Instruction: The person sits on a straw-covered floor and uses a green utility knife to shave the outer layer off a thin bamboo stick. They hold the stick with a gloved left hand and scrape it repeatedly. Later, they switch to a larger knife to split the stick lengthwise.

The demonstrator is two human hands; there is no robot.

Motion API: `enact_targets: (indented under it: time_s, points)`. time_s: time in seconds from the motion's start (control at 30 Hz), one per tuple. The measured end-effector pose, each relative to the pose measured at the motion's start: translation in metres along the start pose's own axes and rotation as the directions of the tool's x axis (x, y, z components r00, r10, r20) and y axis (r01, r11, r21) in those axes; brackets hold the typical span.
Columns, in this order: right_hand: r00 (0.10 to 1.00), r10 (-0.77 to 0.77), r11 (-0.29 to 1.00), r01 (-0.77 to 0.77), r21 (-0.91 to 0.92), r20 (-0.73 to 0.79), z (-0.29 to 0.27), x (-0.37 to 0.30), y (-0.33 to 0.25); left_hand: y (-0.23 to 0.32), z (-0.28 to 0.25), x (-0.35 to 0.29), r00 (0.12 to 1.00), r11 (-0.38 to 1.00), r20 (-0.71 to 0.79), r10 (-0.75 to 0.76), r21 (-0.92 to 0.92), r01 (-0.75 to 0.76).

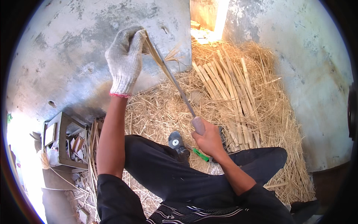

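Head view, upper centre: left hand (125, 61) in a white knitted work glove with a red cuff, raised before the grey concrete wall (67, 56).
Left grip: fingers folded and pressed together around the top end of a thin pale bamboo strip (158, 56).
Head view, centre: right hand (209, 140), bare, fist wrapped tight around the rounded handle of a long narrow-bladed knife (179, 89).
Strip position: held up in the air, slanting down and to the right from the glove; the blade lies along it, touching.
Handling judgement: strip appears light, springy and thin; likely to split along its grain, with sharp edges. Best taken at the end, clear of the blade, with the gloved hand.
Floor, right: bundle of flat cut bamboo slats (227, 89) lying on a heap of dry yellow straw and shavings (276, 123).
Floor, left: small grey wooden stool (59, 138) among scraps.
By the knees: dark round power tool with a green part (179, 143).
Hard to make out: lower end of the strip and the exact cutting point blend with the blade; the tool is partly hidden by the black trousers; rim of the view is dark.
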State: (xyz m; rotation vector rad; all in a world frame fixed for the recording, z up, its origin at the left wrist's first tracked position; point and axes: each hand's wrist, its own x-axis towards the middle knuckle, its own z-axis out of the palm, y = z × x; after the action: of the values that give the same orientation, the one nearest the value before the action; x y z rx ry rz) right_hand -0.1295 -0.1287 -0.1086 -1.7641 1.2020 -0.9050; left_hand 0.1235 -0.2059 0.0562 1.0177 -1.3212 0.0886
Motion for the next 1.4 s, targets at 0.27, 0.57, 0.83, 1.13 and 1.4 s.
enact_targets:
  time_s: [0.27,0.57,0.83,1.13,1.4]
  points:
    - [0.973,0.105,0.974,-0.142,0.177,0.204,-0.014,-0.012,0.012,0.003,-0.008,-0.002,0.999,0.999,0.045,0.026,0.046,-0.028]
    - [0.862,0.224,0.667,-0.476,0.574,0.454,-0.020,-0.003,-0.014,0.008,-0.006,-0.003,0.997,0.998,0.066,-0.047,0.043,0.044]
    - [0.962,-0.186,0.982,0.190,0.002,-0.199,0.014,0.005,-0.030,0.024,0.002,-0.005,0.987,0.970,0.022,-0.160,-0.181,0.161]
    - [0.807,0.275,0.746,-0.522,0.414,0.523,0.004,0.025,0.039,0.006,-0.015,-0.005,0.988,0.994,0.115,-0.104,-0.029,0.108]
    - [0.969,0.132,0.886,-0.210,0.412,0.209,-0.017,0.010,-0.016,0.009,0.004,-0.005,0.995,0.999,0.092,-0.041,-0.023,0.043]
